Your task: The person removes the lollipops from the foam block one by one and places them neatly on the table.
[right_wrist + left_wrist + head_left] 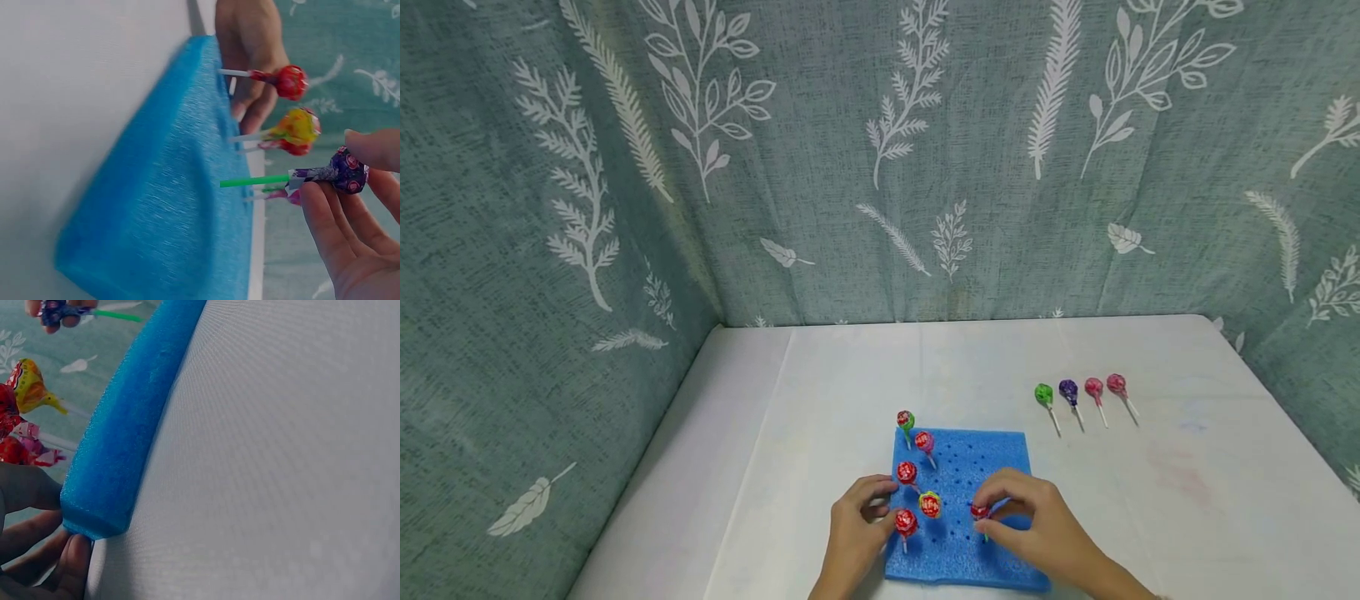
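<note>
A blue foam block [955,567] lies on the table, dotted with small holes. Several wrapped lollipops stand in its left half, among them a red lollipop [906,522], a yellow-wrapped lollipop [299,127] and a green one [906,419] at the far corner. My left hand [859,527] grips the block's left edge, with fingers on either side of the edge in the left wrist view. My right hand [1033,521] pinches a purple lollipop [349,172] by its wrapped head over the block's right half. Its green stick [253,181] points at the foam; whether the tip touches is unclear.
Back right on the white table [820,367], a green lollipop [1044,395], a purple one [1068,389] and two pink ones, the nearer-left pink lollipop [1093,387] included, lie in a row. A leaf-patterned green curtain [827,167] hangs behind and beside the table.
</note>
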`<state>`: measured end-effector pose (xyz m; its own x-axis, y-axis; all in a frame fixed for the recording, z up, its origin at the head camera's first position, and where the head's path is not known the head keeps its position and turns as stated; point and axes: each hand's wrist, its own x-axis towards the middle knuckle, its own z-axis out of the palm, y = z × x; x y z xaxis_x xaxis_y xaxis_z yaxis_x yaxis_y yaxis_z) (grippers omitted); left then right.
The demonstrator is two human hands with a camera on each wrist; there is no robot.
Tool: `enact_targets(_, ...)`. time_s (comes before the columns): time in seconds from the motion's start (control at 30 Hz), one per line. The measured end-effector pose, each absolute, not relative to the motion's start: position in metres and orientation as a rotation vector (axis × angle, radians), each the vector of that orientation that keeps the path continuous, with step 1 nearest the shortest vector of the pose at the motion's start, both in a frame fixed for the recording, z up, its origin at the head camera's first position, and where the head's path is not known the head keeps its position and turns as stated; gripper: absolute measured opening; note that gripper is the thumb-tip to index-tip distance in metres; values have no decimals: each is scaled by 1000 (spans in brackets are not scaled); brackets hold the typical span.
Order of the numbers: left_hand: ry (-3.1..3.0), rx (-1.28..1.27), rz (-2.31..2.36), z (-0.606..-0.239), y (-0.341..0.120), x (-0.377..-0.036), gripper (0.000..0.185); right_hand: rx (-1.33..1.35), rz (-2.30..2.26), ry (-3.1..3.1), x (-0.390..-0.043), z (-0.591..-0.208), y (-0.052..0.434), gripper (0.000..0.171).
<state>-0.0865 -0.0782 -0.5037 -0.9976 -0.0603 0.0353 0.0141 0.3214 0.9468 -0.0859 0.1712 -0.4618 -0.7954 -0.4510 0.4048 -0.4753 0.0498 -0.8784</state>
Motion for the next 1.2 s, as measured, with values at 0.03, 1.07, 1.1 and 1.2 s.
enact_targets(0.03, -2509, 53, -1788, -504, -78, -86, 31, 990, 1901, -2258, -86, -460, 172, 20)
enact_targets(1.07, -2542, 87, -1764, -506, -78, -87, 30, 650, 1642, -2269, -108, -438, 223, 31)
enact_targets(1.1, -2543, 89, -1764, -506, -78, -87, 30, 649, 1643, -2262, -109, -438, 224, 30)
enact_targets(1.2, -2544, 92, -1763, -505, -78, -87, 30, 634, 1640, -2256, -110, -437, 228, 29)
